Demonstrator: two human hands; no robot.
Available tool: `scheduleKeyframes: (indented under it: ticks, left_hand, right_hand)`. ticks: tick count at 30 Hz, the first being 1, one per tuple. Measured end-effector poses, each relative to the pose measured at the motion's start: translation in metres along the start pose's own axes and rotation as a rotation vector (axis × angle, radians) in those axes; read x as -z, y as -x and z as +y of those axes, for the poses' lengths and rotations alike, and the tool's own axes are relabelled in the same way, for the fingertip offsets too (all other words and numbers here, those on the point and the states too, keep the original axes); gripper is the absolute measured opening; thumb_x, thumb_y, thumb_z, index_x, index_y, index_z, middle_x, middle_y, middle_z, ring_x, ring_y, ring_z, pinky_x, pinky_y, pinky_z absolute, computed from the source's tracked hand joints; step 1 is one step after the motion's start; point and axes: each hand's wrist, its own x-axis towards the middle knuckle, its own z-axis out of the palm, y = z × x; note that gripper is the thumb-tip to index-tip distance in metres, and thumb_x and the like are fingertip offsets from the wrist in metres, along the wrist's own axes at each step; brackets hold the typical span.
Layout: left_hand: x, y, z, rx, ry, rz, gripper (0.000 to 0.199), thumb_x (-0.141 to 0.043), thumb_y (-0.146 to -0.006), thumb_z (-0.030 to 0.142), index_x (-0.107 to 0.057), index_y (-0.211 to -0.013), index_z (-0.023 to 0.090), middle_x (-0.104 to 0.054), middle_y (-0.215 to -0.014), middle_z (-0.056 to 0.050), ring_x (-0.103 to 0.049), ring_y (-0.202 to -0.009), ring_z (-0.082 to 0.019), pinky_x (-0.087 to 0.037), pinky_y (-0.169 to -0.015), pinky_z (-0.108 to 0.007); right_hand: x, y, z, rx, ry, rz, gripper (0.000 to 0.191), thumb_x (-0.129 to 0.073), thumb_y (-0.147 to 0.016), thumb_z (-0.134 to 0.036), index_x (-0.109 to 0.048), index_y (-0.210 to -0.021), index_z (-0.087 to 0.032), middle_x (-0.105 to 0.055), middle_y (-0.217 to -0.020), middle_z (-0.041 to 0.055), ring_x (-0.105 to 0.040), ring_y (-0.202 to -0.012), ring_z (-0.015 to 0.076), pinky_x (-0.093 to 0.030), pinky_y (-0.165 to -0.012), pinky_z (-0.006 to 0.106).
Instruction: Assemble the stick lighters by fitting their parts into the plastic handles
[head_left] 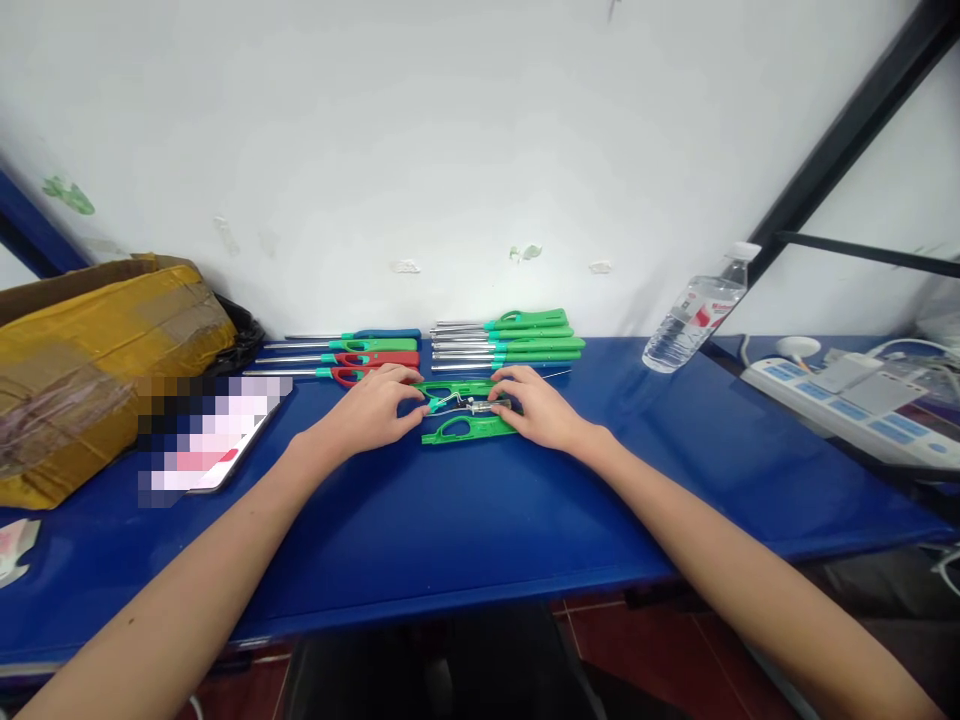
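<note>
The two green halves of a lighter handle lie apart on the blue table. The far half [466, 387] is partly behind the loose inner parts, and the near half [461, 430] lies closer to me. My left hand [382, 408] has thumb and finger closed at a small turquoise part [436, 405] with thin wire or metal beside it. With its fingers, my right hand [538, 408] pinches the clear lighter tank [484, 406] with metal fittings, over the handle halves. Part of the tank and the near half's right end are hidden by the right fingers.
Assembled long lighters in red, green and blue [375, 345] lie behind my left hand. Several green ones [534, 335] are stacked behind my right. A taped carton [112, 360], a phone [225, 430], a water bottle [697, 310] and a power strip [847, 405] stand or lie around.
</note>
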Motion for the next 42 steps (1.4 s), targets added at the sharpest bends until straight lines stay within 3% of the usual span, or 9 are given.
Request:
scheduleKeyframes:
  ticks: [6,13,21,27,36,42]
  left_hand:
    - [-0.003,-0.001,0.004,0.064,0.002,0.101,0.036,-0.043,-0.095,0.031,-0.074,-0.086,0.015,-0.067,-0.107,-0.013,-0.059,-0.106,-0.028,-0.047,-0.097,-0.046]
    - [-0.008,0.001,0.005,0.059,-0.015,0.027,0.029,-0.054,-0.089,0.035,-0.072,-0.077,0.016,-0.062,-0.113,-0.014,-0.053,-0.114,-0.031,-0.045,-0.098,-0.049]
    - [-0.009,0.001,0.008,0.078,0.049,0.035,0.026,-0.054,-0.089,0.033,-0.069,-0.073,0.018,-0.062,-0.112,-0.013,-0.055,-0.112,-0.029,-0.047,-0.097,-0.047]
    - [-0.008,0.001,0.006,0.066,0.05,0.073,0.026,-0.055,-0.089,0.034,-0.071,-0.075,0.019,-0.063,-0.115,-0.011,-0.055,-0.112,-0.028,-0.046,-0.099,-0.047]
    - [-0.006,-0.001,0.004,0.127,0.075,0.101,0.029,-0.056,-0.089,0.038,-0.072,-0.073,0.019,-0.067,-0.108,-0.011,-0.06,-0.106,-0.028,-0.049,-0.093,-0.046]
    - [-0.004,0.001,-0.002,0.082,0.001,0.097,0.027,-0.056,-0.088,0.035,-0.073,-0.075,0.018,-0.068,-0.107,-0.01,-0.061,-0.104,-0.027,-0.049,-0.094,-0.043]
  right_hand:
    - [-0.002,0.001,0.0,0.003,-0.013,0.021,0.012,-0.055,-0.089,-0.023,-0.062,-0.097,-0.02,-0.058,-0.12,0.0129,-0.052,-0.118,0.027,-0.045,-0.102,0.046]
    - [-0.002,0.0,0.001,0.007,-0.02,0.015,0.011,-0.055,-0.089,-0.023,-0.061,-0.097,-0.02,-0.057,-0.12,0.012,-0.051,-0.119,0.0265,-0.044,-0.102,0.046]
    - [0.001,0.0,-0.002,0.012,-0.03,-0.014,0.009,-0.053,-0.09,-0.021,-0.061,-0.087,-0.02,-0.058,-0.119,0.0122,-0.052,-0.117,0.0267,-0.045,-0.101,0.047]
    - [0.001,0.0,-0.001,0.024,-0.012,0.011,0.021,-0.052,-0.091,-0.024,-0.066,-0.106,-0.021,-0.058,-0.121,0.0122,-0.052,-0.118,0.0283,-0.046,-0.1,0.05]
    - [-0.001,0.0,-0.001,-0.001,0.001,-0.007,0.02,-0.053,-0.091,-0.025,-0.071,-0.099,-0.022,-0.057,-0.122,0.0127,-0.051,-0.119,0.0296,-0.045,-0.101,0.052]
    - [-0.002,-0.001,-0.001,-0.009,0.006,-0.002,0.022,-0.053,-0.09,-0.026,-0.07,-0.105,-0.022,-0.057,-0.125,0.0127,-0.051,-0.122,0.0298,-0.045,-0.103,0.053]
